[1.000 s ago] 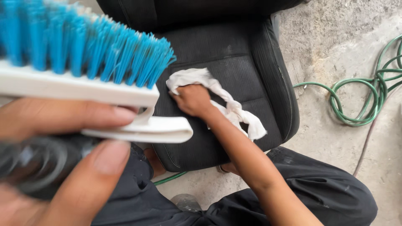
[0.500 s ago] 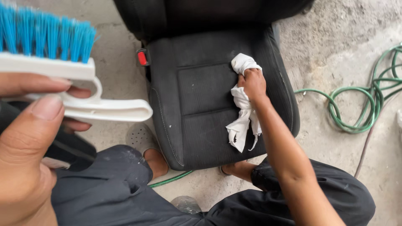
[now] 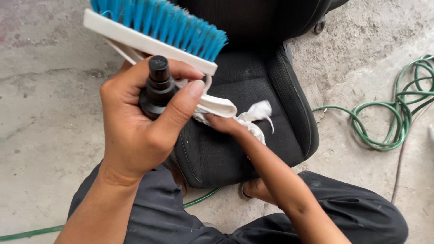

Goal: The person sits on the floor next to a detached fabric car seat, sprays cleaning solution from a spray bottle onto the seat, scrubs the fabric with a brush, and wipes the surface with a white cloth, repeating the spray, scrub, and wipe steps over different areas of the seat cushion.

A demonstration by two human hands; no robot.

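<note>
My left hand [image 3: 140,122] is raised close to the camera and grips a white scrub brush [image 3: 151,38] with blue bristles, together with a black bottle with a black cap [image 3: 158,86]. My right hand [image 3: 224,123] presses a crumpled white cloth [image 3: 255,115] onto the cushion of a black fabric car seat [image 3: 266,86] that stands on the ground. The brush handle hides part of the right hand and the cloth.
The seat stands on rough concrete [image 3: 45,113]. A coiled green hose [image 3: 384,117] lies to the right, and a stretch of it runs under the seat's front edge. My legs in dark trousers [image 3: 352,212] are folded below the seat.
My right hand has slid the cloth from the seat's right side toward its middle. My left hand with the brush has come up toward the centre of the view, and the bottle now shows.
</note>
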